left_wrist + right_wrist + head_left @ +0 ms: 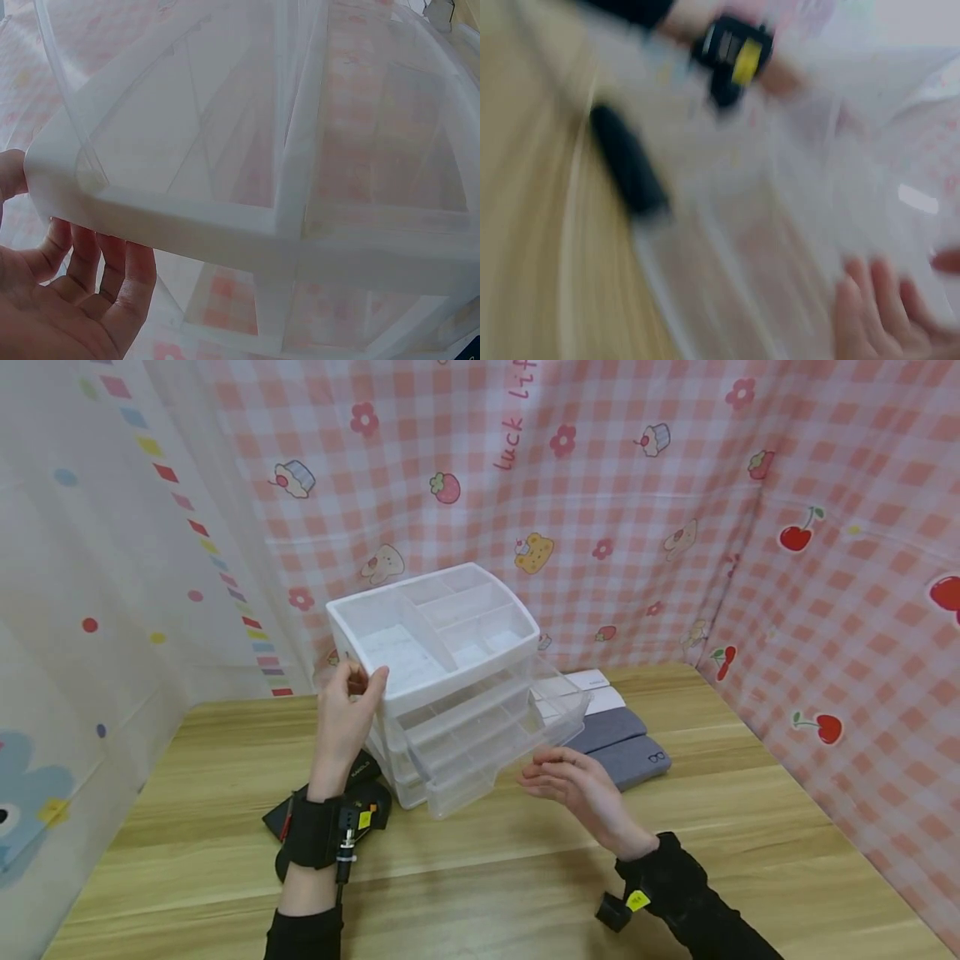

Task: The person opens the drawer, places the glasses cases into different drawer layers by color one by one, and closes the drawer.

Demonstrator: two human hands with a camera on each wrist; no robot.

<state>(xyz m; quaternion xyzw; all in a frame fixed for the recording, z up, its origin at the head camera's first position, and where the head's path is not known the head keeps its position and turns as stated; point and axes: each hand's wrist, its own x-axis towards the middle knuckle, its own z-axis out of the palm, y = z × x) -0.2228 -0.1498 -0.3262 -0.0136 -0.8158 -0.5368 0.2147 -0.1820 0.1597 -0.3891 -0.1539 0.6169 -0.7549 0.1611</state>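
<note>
One white-rimmed, clear plastic drawer organizer (465,681) sits mid-frame, its long axis slanting from lower left to upper right. It lies right of the left hand (347,710), whose fingers curl under its near-left rim. The right hand (577,785), fingers extended around nothing, is nearer the pulled-out transparent drawer (465,781). Pink-and-white checked curtain (480,535) at the top reads "luck lif" (the rest is cut off).
</note>
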